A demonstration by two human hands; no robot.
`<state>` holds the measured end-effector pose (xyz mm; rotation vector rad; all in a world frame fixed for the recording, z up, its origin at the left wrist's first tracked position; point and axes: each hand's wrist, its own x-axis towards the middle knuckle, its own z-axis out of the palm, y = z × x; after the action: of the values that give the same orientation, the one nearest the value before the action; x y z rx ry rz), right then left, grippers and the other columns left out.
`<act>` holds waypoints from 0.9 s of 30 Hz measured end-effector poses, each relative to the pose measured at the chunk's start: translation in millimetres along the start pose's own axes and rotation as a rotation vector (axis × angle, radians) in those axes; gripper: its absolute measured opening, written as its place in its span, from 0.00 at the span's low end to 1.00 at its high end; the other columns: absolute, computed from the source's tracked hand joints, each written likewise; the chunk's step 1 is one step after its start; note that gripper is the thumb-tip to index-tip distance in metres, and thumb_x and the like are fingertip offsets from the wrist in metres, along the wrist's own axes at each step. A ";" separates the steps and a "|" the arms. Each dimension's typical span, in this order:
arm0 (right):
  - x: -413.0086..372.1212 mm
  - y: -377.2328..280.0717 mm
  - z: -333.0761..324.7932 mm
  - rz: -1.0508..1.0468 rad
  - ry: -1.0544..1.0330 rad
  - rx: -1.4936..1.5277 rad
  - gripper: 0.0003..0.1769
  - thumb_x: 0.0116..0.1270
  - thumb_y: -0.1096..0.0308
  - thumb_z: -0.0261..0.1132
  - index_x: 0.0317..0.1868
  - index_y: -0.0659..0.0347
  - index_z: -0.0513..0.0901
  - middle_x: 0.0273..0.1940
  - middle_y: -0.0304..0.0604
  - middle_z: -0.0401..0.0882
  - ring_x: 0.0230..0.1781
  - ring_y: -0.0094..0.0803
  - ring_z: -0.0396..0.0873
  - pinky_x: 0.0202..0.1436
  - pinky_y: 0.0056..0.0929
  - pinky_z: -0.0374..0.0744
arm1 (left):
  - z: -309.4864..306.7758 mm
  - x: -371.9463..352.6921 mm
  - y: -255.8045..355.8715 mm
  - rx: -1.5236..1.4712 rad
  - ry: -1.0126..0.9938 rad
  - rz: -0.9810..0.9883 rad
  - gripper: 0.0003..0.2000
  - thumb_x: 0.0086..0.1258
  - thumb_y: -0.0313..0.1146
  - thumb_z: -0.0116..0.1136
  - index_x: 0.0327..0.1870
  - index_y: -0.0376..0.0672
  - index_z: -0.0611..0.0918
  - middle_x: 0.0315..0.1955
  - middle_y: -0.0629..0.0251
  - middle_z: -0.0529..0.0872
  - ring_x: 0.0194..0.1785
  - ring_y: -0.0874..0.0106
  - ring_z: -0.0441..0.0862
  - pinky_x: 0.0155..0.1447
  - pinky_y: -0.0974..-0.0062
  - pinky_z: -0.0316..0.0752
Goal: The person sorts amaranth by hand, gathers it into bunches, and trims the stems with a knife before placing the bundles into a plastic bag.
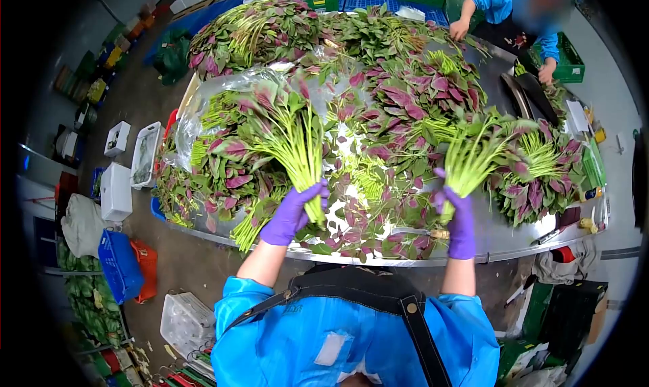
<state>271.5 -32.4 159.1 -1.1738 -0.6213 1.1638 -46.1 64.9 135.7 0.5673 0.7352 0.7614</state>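
The left hand (292,214), in a purple glove, is closed around the stems of one bunch of red-and-green leafy amaranth (291,137). The right hand (460,225) grips a second such bunch (481,150). Both bunches are held upright above the near edge of the steel table (503,242). Two bunches look gathered. By far most of it, big loose heaps of the same greens (405,96), lies across the table to its far edge.

Two hands (292,214) (460,226), two leafy bunches (292,138) (477,154)
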 end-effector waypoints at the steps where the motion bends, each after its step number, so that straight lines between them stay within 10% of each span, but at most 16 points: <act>1: -6.9 11.5 15.5 0.081 -0.022 0.013 0.25 0.58 0.67 0.59 0.56 0.68 0.70 0.20 0.36 0.73 0.17 0.20 0.71 0.21 0.14 0.68 | 5.6 1.6 -9.3 0.061 -0.006 0.000 0.15 0.64 0.31 0.55 0.49 0.36 0.72 0.35 0.61 0.81 0.33 0.75 0.78 0.38 0.80 0.75; 5: -39.2 131.9 31.4 0.578 -0.226 0.218 0.24 0.56 0.68 0.63 0.54 0.66 0.71 0.30 0.41 0.78 0.30 0.28 0.78 0.34 0.23 0.76 | -24.6 -0.2 -102.7 0.168 -0.157 -0.158 0.19 0.65 0.34 0.54 0.55 0.36 0.70 0.44 0.60 0.79 0.43 0.73 0.78 0.46 0.77 0.74; 8: -64.6 187.4 24.0 0.580 -0.665 -0.352 0.25 0.60 0.63 0.63 0.56 0.63 0.70 0.49 0.41 0.76 0.48 0.27 0.73 0.54 0.24 0.70 | -22.2 -33.0 -140.2 0.296 -0.062 -0.279 0.20 0.67 0.34 0.53 0.58 0.38 0.69 0.50 0.62 0.77 0.49 0.74 0.76 0.53 0.77 0.70; 11: -73.3 170.8 34.5 0.579 -0.523 -0.236 0.24 0.61 0.62 0.63 0.56 0.62 0.71 0.49 0.40 0.75 0.48 0.26 0.73 0.53 0.25 0.70 | -27.4 -33.4 -150.4 0.125 -0.056 -0.352 0.19 0.68 0.35 0.52 0.58 0.39 0.69 0.50 0.64 0.76 0.50 0.75 0.75 0.51 0.76 0.72; 14: -61.6 157.3 42.7 0.433 -0.612 -0.375 0.33 0.57 0.48 0.64 0.57 0.63 0.70 0.49 0.46 0.75 0.49 0.36 0.73 0.56 0.30 0.69 | -4.2 -35.0 -129.3 -0.194 -0.026 -0.464 0.19 0.67 0.34 0.52 0.58 0.40 0.69 0.50 0.64 0.76 0.51 0.74 0.75 0.51 0.77 0.74; 16: -56.3 160.2 47.7 -0.037 -0.657 -1.212 0.44 0.51 0.37 0.63 0.59 0.63 0.68 0.52 0.54 0.71 0.53 0.47 0.69 0.59 0.36 0.67 | -4.0 -29.5 -136.1 -0.262 -0.007 -0.539 0.19 0.67 0.34 0.52 0.57 0.39 0.69 0.51 0.63 0.76 0.51 0.73 0.76 0.51 0.76 0.75; 17: -59.4 161.0 51.6 0.071 -0.546 -1.259 0.51 0.45 0.30 0.62 0.59 0.63 0.67 0.53 0.60 0.67 0.56 0.56 0.65 0.58 0.43 0.67 | -10.6 -23.4 -143.9 -0.185 -0.029 -0.562 0.19 0.66 0.33 0.54 0.57 0.39 0.69 0.50 0.64 0.76 0.49 0.73 0.77 0.50 0.76 0.75; 22: -36.8 112.7 39.6 0.319 -0.775 -1.085 0.42 0.49 0.41 0.67 0.56 0.65 0.70 0.51 0.49 0.73 0.48 0.42 0.75 0.52 0.35 0.73 | 1.3 -15.7 -138.8 0.005 -0.100 -0.618 0.16 0.62 0.30 0.56 0.51 0.39 0.74 0.43 0.65 0.79 0.45 0.76 0.77 0.46 0.78 0.75; 25: -21.6 96.6 21.4 0.776 -0.485 -0.631 0.33 0.56 0.54 0.67 0.57 0.66 0.69 0.50 0.44 0.75 0.46 0.27 0.75 0.48 0.25 0.75 | 1.1 -9.4 -147.6 0.283 -0.194 -0.349 0.15 0.59 0.29 0.58 0.48 0.37 0.75 0.39 0.65 0.80 0.42 0.77 0.77 0.42 0.77 0.74; 27: -28.8 91.2 37.2 0.626 -0.440 -0.418 0.33 0.56 0.58 0.67 0.58 0.66 0.67 0.50 0.44 0.75 0.46 0.28 0.75 0.49 0.26 0.75 | 19.7 -9.6 -139.3 0.322 -0.149 -0.290 0.19 0.56 0.24 0.61 0.50 0.36 0.74 0.40 0.65 0.80 0.44 0.75 0.77 0.47 0.75 0.73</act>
<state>196.1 -49.3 91.6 -1.5392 -0.8912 1.9194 20.7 -30.1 55.6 0.7790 0.7865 0.3284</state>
